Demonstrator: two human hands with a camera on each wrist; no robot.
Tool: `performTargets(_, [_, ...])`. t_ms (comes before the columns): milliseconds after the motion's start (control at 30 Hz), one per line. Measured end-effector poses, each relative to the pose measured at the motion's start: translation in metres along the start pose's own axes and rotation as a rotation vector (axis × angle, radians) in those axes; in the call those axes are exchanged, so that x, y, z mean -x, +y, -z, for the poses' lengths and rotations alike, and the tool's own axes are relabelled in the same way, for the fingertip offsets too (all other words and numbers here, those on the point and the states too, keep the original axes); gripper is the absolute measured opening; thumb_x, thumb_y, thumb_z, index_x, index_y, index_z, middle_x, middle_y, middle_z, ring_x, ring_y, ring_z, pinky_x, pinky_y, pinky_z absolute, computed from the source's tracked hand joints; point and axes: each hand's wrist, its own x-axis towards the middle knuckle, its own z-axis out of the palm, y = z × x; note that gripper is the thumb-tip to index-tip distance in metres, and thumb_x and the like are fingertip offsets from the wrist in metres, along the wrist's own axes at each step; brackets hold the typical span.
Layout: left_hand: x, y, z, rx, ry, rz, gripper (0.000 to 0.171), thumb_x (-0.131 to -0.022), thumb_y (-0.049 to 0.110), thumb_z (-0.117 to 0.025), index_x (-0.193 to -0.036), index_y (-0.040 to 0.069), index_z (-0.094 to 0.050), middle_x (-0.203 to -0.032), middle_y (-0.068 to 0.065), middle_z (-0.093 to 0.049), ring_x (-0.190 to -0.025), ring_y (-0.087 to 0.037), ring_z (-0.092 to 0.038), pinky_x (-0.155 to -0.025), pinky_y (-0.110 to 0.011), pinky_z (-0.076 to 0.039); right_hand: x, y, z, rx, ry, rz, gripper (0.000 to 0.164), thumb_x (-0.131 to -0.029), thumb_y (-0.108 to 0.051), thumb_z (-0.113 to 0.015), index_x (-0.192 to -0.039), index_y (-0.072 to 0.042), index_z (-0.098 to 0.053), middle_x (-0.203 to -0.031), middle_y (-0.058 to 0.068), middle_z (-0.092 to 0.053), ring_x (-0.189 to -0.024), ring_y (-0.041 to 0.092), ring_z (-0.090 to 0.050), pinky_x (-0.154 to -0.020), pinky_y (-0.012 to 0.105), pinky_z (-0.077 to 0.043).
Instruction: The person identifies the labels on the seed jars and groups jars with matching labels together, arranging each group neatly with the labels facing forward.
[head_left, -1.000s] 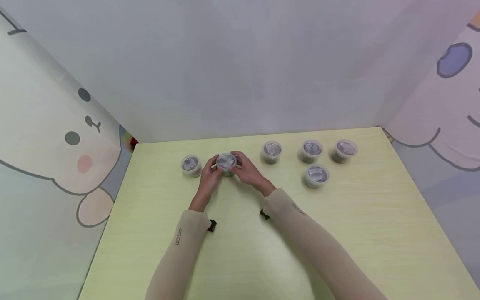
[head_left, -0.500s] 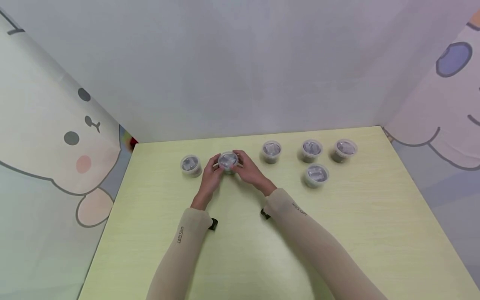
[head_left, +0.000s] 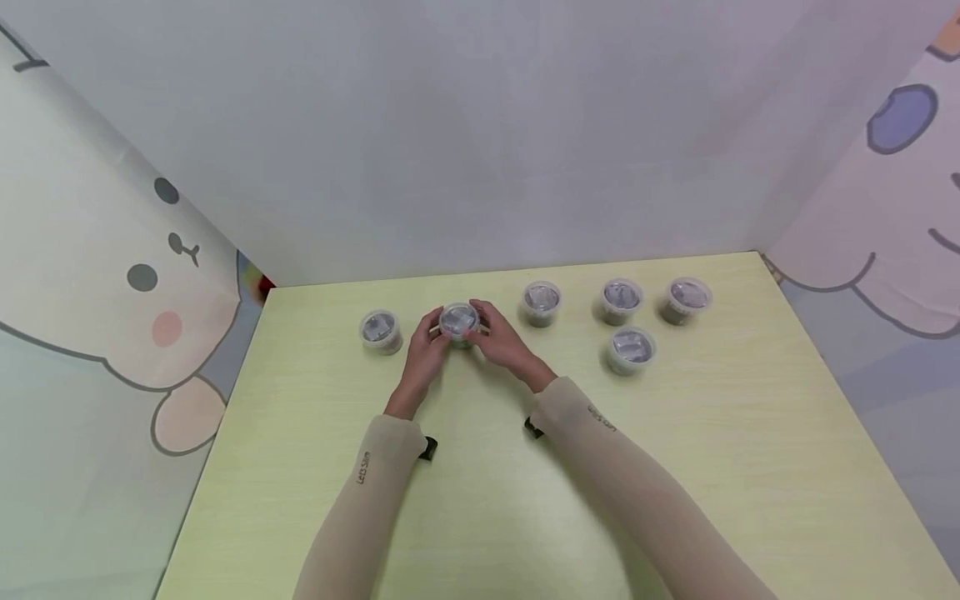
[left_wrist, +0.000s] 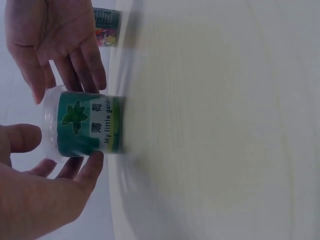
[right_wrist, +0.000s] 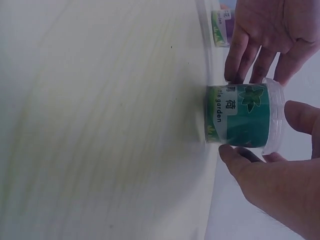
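Both hands are at one lidded plastic cup (head_left: 459,323), its clear lid up and silvery packaging showing beneath. In the left wrist view the cup (left_wrist: 90,123) wears a green label with a leaf picture and the words "My little garden". My left hand (head_left: 425,353) holds its left side, fingers along the wall and thumb close to the lid. From the right, my right hand (head_left: 506,343) holds the opposite side with bent fingers. The cup's base (right_wrist: 210,115) is right at the tabletop in the right wrist view.
A similar cup (head_left: 381,332) stands just left of the hands. To the right, a cup (head_left: 541,303), another (head_left: 621,302) and a third (head_left: 686,300) line the back, with one more (head_left: 630,350) in front. A pale wall (head_left: 480,167) rises behind the table (head_left: 480,500).
The held cup has moved slightly to the right, with both hands moving along with it. The other cups keep their places.
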Motion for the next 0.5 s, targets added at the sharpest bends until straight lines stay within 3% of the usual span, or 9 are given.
performTargets(200, [0.007, 0.001, 0.001, -0.022, 0.028, -0.04, 0.055, -0.11, 0.009, -0.052, -0.162, 0.006, -0.036, -0.166, -0.016, -0.038, -0.152, -0.036, -0.038, -0.123, -0.049, -0.037, 0.013, -0.005, 0.008, 0.047, 0.024, 0.009, 0.065, -0.108, -0.015, -0.062, -0.163, 0.0, -0.031, -0.168, 0.02, -0.035, -0.156, 0.038, -0.032, -0.126, 0.052, -0.032])
performTargets(500, [0.028, 0.015, 0.001, -0.101, 0.06, -0.164, 0.052, -0.109, 0.006, -0.052, -0.16, 0.003, -0.04, -0.166, -0.018, -0.038, -0.154, -0.037, -0.034, -0.126, -0.05, -0.032, 0.044, -0.021, 0.026, -0.007, 0.015, 0.038, 0.063, -0.108, -0.01, -0.059, -0.162, 0.004, -0.029, -0.167, 0.024, -0.035, -0.156, 0.039, -0.032, -0.127, 0.049, -0.03])
